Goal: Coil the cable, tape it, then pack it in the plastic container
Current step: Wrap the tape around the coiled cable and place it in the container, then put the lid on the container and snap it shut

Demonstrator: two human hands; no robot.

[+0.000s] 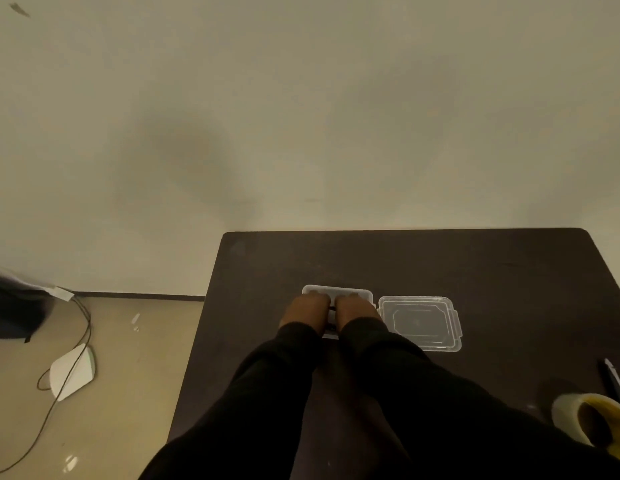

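Observation:
A clear plastic container (337, 291) stands on the dark table (474, 271). Its hinged lid (420, 322) lies open flat to the right. My left hand (304, 310) and my right hand (357, 311) sit side by side over the container, knuckles up and fingers curled down into it. Short dark bits of the cable (332, 308) show in the gap between the two hands. The rest of the cable and most of the container are hidden under my hands. A roll of clear tape (578, 422) lies at the table's near right corner.
A dark pen-like tool (613, 379) lies near the right edge beside the tape. Left of the table, on the tiled floor, lie a white device (72, 372), a thin black wire (83, 327) and a dark object (14, 310). A plain wall stands behind the table.

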